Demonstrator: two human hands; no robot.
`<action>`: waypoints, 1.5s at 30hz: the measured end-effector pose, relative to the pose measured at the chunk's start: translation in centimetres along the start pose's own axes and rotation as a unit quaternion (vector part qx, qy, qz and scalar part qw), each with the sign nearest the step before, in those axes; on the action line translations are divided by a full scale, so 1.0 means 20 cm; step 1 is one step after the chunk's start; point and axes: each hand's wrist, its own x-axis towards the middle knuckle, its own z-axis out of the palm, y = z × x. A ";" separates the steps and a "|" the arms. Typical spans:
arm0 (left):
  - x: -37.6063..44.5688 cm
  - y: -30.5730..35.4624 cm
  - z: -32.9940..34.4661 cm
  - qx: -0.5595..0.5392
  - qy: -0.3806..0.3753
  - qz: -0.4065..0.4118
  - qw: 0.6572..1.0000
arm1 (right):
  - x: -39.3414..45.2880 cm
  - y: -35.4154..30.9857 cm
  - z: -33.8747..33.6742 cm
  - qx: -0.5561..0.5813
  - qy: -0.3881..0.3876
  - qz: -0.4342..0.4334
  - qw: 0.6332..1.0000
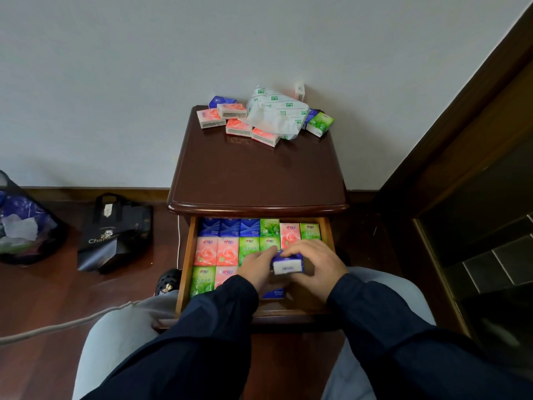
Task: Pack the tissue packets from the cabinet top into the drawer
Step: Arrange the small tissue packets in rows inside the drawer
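Both hands hold one blue tissue packet (287, 263) over the open drawer (184, 272). Left hand (257, 265) fingers pinch its left end. Right hand (314, 265) fingers curl over its top.

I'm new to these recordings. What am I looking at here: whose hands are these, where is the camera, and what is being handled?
No machine here: a person works with bare hands, and the single camera sits on their head, looking down past dark sleeves. In front is a brown cabinet with its drawer pulled open and already lined with rows of blue, green and pink tissue packets. The left hand and right hand together hold one blue packet over the drawer. On the cabinet's top, by the wall, lie the loose packets and a torn white wrapper. A black bag stands on the floor to the left.
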 end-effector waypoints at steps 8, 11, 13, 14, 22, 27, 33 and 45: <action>0.01 -0.07 0.04 0.141 -0.084 0.096 0.982 | -0.05 0.09 -0.09 0.024 0.036 0.172 0.984; 0.03 -0.10 0.07 0.196 -0.068 0.124 0.970 | -0.06 0.11 -0.11 0.027 -0.007 0.147 0.989; 0.04 -0.12 0.09 0.209 -0.052 0.124 0.969 | -0.06 0.12 -0.12 -0.023 -0.066 0.129 0.989; 0.05 -0.13 0.09 0.210 -0.046 0.122 0.969 | -0.06 0.12 -0.11 -0.051 -0.092 0.124 0.987; 0.09 -0.15 0.11 0.255 0.011 0.171 0.952 | -0.02 0.18 -0.06 -0.156 -0.092 0.133 0.974; 0.14 -0.12 -0.01 0.463 0.061 0.217 0.857 | 0.01 0.22 0.00 -0.297 -0.137 0.112 0.938; 0.17 -0.14 -0.06 0.599 0.059 0.198 0.774 | 0.02 0.27 0.07 -0.362 -0.181 0.118 0.907; 0.20 -0.13 -0.07 0.589 0.058 0.187 0.784 | 0.07 0.24 0.11 -0.343 -0.226 0.040 0.911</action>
